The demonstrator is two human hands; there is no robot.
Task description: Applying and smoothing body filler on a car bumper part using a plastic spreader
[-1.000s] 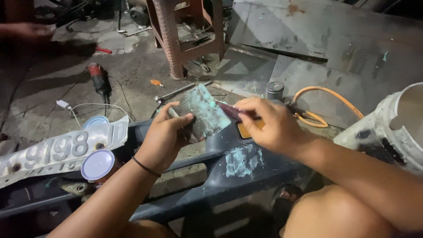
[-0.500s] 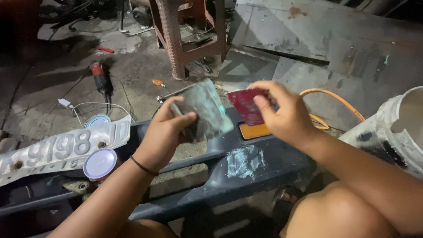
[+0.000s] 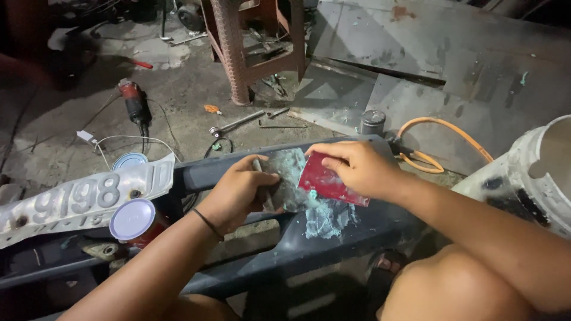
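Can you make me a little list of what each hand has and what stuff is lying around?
Left hand: holds a grey board smeared with pale green putty
Right hand: holds a red spreader card against the board
Underneath: dark bumper panel with a putty patch
Nearby: white-lidded can, white plate, orange hose, bucket, power tool, stool

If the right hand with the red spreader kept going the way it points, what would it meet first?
Probably the smeared mixing board held by the left hand: the right hand aims its red spreader leftward at it, though depth is unclear.
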